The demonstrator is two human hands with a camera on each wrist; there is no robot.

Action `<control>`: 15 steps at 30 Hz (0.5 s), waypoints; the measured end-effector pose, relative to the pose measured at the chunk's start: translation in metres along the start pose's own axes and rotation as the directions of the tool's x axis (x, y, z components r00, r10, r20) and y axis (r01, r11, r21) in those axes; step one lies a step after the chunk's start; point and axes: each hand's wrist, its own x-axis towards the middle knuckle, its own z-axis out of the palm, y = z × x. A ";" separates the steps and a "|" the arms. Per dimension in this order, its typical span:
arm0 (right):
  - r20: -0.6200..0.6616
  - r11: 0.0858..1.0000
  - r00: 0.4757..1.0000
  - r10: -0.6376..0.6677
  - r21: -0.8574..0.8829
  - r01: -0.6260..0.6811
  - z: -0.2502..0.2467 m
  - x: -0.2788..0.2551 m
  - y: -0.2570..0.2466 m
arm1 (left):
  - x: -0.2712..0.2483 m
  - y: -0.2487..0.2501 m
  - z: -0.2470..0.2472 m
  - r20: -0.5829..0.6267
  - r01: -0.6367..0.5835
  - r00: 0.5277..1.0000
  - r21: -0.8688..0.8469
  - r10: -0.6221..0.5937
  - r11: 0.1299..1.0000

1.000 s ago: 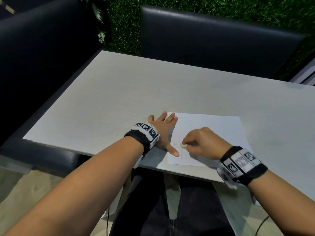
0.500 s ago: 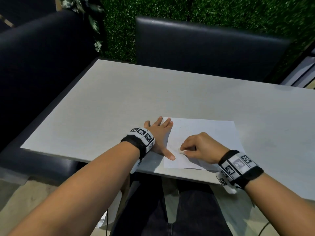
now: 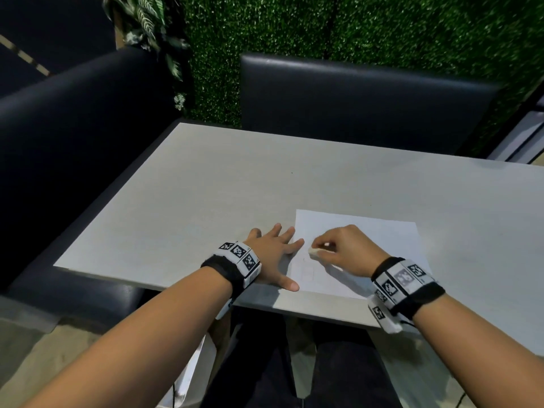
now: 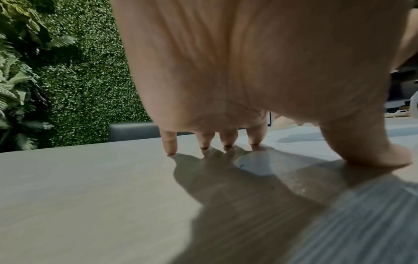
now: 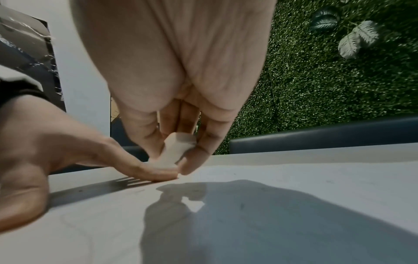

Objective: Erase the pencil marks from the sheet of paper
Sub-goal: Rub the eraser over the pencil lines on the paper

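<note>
A white sheet of paper (image 3: 382,240) lies near the front edge of the grey table (image 3: 206,201). Faint pencil marks (image 3: 307,270) show on its left part. My left hand (image 3: 276,257) lies flat and spread at the sheet's left edge, with the index fingertip and thumb on the paper (image 4: 305,148). My right hand (image 3: 338,248) pinches a small white eraser (image 3: 313,252) and holds it down against the sheet just right of the left index finger. In the right wrist view the eraser (image 5: 174,151) sits between thumb and fingers, its tip touching the paper (image 5: 294,196).
A dark padded bench (image 3: 73,119) runs along the table's left side and a dark chair back (image 3: 353,98) stands behind it. A green hedge wall (image 3: 353,28) with leaves is beyond. The table's front edge (image 3: 294,312) is close to my wrists.
My right hand with the eraser has moved up the sheet, away from the left thumb and toward the left index finger. The left hand has stayed pressed in place. The head view tilted up.
</note>
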 end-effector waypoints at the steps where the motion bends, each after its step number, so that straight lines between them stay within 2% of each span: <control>1: -0.015 1.000 1.000 -0.007 0.003 0.007 0.002 0.007 -0.003 | 0.002 0.000 0.001 0.000 0.002 1.000 0.000 -0.002 1.000; 6: 0.021 0.997 1.000 0.001 -0.078 0.001 0.012 0.018 -0.009 | 0.010 0.002 0.002 -0.089 -0.066 0.994 0.030 0.068 0.997; 10: 0.043 0.995 0.999 -0.013 -0.100 0.017 0.010 0.002 -0.011 | 0.012 0.002 0.001 -0.045 -0.061 0.997 0.031 0.062 0.998; 15: 0.190 0.995 0.979 -0.069 -0.057 0.082 0.015 -0.027 -0.007 | 0.013 0.002 0.000 -0.020 -0.039 0.999 -0.006 0.038 0.999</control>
